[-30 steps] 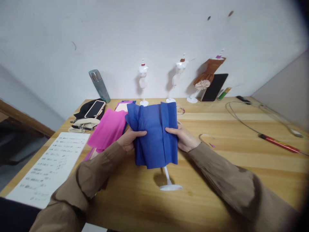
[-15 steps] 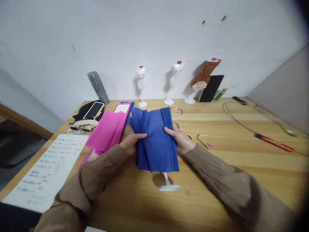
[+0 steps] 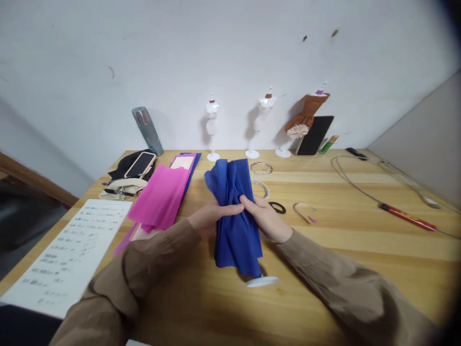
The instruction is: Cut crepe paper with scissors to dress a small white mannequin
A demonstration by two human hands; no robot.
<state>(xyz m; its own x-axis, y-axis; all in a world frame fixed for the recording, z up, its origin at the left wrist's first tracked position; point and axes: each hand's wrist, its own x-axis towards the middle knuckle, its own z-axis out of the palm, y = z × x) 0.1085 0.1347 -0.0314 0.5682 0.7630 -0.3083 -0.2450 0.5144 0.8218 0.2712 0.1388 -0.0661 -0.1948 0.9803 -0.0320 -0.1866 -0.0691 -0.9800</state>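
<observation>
Both my hands pinch a sheet of blue crepe paper (image 3: 236, 230) gathered at its middle, wrapped round a small stand whose white round base (image 3: 262, 281) shows below the paper. My left hand (image 3: 211, 218) grips the gathered waist from the left. From the right, my right hand (image 3: 264, 216) presses its fingers against the same spot. The paper fans out above and below the pinch.
A pink crepe sheet (image 3: 162, 197) lies to the left, over blue and purple sheets. A printed page (image 3: 68, 250) is at the near left; a phone (image 3: 141, 164) and bottle (image 3: 147, 130) stand further back. Small mannequin stands (image 3: 212, 126) line the wall. Rings, a black hair tie (image 3: 277, 207) and a red-handled tool (image 3: 406, 217) lie on the wooden table (image 3: 360, 250).
The blue paper was held wide and flat; my hands have come together and gathered it into a narrow waist at the middle.
</observation>
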